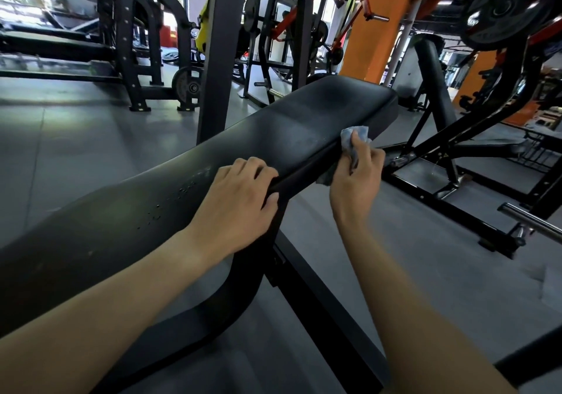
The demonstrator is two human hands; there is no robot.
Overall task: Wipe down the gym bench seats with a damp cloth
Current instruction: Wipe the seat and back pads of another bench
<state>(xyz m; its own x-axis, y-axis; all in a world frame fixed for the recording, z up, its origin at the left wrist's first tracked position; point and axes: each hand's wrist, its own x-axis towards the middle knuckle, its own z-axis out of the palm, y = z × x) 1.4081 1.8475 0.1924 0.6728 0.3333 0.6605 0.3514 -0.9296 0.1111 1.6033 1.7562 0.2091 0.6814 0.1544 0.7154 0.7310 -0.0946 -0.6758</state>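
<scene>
Right hand [357, 177] first: it's closed on the cloth [354, 138], thumb and fingers pinching a bunched fold, and the blue-grey wad sits pressed against the right side edge of the bench [304, 120], just past the middle of the pad. That cloth looks light, limp and soft. It will crumple wherever it's squeezed, so a wad in the palm with fingers spread behind it should give the best contact, and being damp it will probably drag a little on the vinyl.

Over to the left hand [240, 199]: fingers bent over the top of the pad, thumb down its side, gripping the same edge nearer the person. A bracing hold, by the look of it.

The pad itself is black, smooth and glossy, firm cushioning on a heavy steel frame [319, 302]. It shouldn't shift under a wipe. Water droplets [170, 202] bead on the top left of the bracing hand, so expect a slick surface there, and that patch appears yet to be wiped.
</scene>
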